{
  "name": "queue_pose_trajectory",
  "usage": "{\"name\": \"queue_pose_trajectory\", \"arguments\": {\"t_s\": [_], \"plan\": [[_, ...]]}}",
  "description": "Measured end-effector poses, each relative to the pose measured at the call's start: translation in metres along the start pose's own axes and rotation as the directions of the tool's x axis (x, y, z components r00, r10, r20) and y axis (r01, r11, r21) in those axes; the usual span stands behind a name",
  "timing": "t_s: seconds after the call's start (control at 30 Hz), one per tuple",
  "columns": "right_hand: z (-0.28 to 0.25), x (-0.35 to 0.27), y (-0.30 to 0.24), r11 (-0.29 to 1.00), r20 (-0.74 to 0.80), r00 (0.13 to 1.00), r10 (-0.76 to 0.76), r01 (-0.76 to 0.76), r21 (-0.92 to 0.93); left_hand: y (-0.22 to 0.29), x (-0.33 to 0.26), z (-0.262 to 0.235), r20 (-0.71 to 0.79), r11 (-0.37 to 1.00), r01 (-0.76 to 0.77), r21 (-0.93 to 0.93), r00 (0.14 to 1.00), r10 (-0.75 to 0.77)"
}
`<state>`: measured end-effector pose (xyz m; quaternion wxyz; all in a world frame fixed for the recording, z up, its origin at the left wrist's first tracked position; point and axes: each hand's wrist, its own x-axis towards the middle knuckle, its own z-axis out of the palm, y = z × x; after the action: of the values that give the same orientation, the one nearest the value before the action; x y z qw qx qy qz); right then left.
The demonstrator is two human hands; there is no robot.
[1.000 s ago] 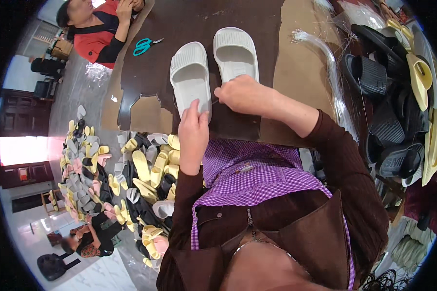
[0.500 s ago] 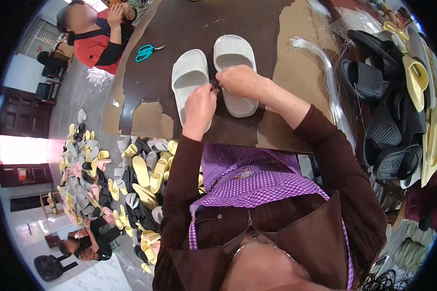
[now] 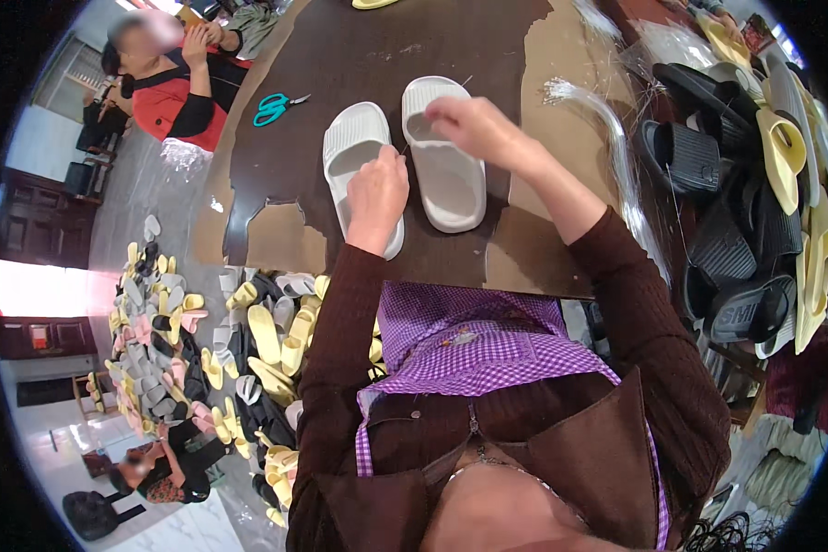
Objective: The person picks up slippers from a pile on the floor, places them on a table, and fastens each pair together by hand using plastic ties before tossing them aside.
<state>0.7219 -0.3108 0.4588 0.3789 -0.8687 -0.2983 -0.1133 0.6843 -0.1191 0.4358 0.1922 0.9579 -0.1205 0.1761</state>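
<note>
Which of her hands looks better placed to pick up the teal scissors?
Probably the left hand: the teal scissors lie on its side of the table, past the left slipper. The right hand hovers over the right slipper.

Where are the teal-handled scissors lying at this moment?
In the head view, the teal-handled scissors lie on the dark brown table, up and to the left of the pair of white slide sandals, beyond the person's left hand.

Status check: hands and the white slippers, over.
Left hand on left slipper. Right hand over right slipper, pinching something thin. Scissors lie apart.
</note>
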Motion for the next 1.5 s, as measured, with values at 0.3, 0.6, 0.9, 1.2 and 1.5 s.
{"name": "queue_pose_trajectory", "arguments": {"t_s": [0.3, 0.6, 0.9, 1.2, 1.5], "plan": [[-0.017, 0.048, 0.094, 0.699, -0.001, 0.708, 0.707, -0.698, -0.157, -0.012, -0.001, 0.007, -0.035, 0.999, -0.046, 0.012, 0.998, 0.046], [0.007, 0.073, 0.109, 0.728, -0.012, 0.737, 0.676, -0.671, -0.14, -0.035, -0.005, 0.011, -0.163, 0.976, -0.212, 0.052, 0.962, 0.218], [0.029, 0.091, 0.098, 0.948, -0.234, 0.921, 0.31, -0.319, -0.002, -0.046, 0.0, 0.017, -0.189, 0.98, -0.198, -0.027, 0.963, 0.19], [0.079, 0.149, 0.093, 0.981, 0.145, 0.989, -0.031, 0.057, -0.183, -0.053, 0.01, 0.02, -0.236, 0.985, -0.124, -0.116, 0.967, 0.094], [0.078, 0.115, 0.064, 0.997, 0.042, 0.999, -0.014, 0.018, -0.076, -0.046, -0.007, 0.012, -0.231, 0.977, -0.136, -0.164, 0.968, 0.096]]}}
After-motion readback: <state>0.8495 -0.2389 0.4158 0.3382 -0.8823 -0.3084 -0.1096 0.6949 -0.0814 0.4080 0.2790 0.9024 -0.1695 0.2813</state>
